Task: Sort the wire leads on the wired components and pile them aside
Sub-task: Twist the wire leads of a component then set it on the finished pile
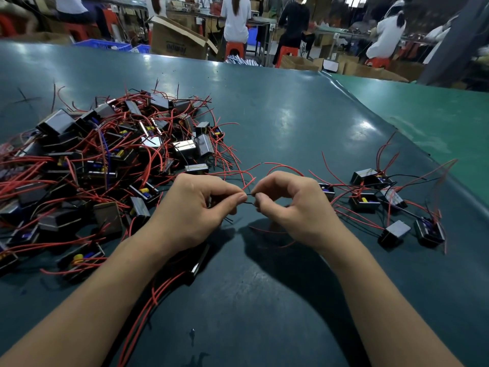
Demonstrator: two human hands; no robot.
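Head view: both hands meet over the middle of the dark green surface (277, 123), working a thin black lead (250, 200) between them. The left hand (195, 207) pinches one side of it between thumb and forefinger, the other fingers curled under; the right hand (288, 205) pinches the other side the same way, fingertips (260, 198) almost touching those of the left. Each grip is narrow, closed on the lead, with only a short bare stretch showing between them.

To do this step well, I judge the hands should draw the black lead straight and free of the red leads (248, 178) arching just beyond the knuckles, pulling gently so nothing tears at the component end. The component it belongs to is hidden; it may be the dark one (197, 266) lying beneath the left wrist, but I cannot tell.

The unsorted heap (105, 154) fills the left side of the surface, wires tangled. The finished pile (391, 207) lies near the right edge, well apart from the heap, and the component should go there once its leads are sorted.
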